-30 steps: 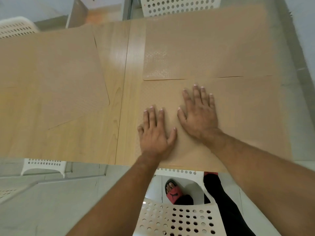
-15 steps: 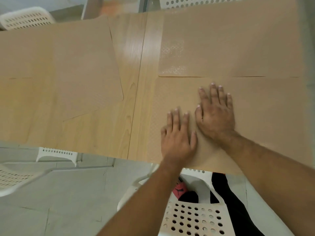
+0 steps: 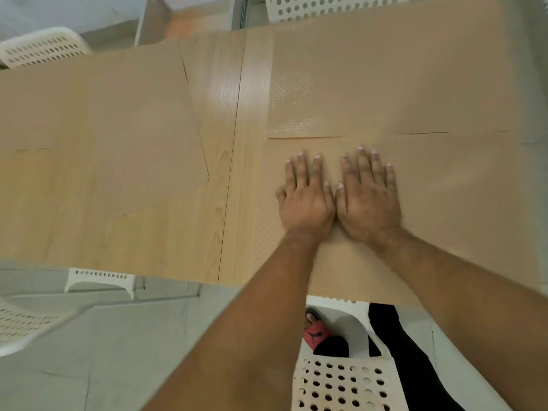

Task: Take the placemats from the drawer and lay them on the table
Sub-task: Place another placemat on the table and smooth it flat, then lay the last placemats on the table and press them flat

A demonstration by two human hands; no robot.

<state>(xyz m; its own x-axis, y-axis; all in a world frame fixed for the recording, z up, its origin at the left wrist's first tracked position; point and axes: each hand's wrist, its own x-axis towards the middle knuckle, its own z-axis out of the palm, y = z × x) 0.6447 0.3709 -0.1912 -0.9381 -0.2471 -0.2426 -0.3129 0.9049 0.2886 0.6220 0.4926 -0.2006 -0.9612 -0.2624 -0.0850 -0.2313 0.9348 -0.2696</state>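
**Smoothing the near-right placemat flat**

Head view: I judge this the laying step. My left hand (image 3: 307, 200) and right hand (image 3: 369, 200) sit side by side, fingers (image 3: 301, 170) straight and slightly spread. They grip nothing and press the near-right placemat (image 3: 444, 218) onto the table (image 3: 184, 232). A far-right placemat (image 3: 385, 84) and a left placemat (image 3: 118, 129) lie flat. Next I'd lift off without dragging it.

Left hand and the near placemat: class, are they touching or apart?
Touching. The head view shows the left hand lying flat, fingers straight, on the near placemat.

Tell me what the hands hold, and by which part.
Nothing is held. The left hand and right hand lie flat, side by side, pressing on the near placemat.
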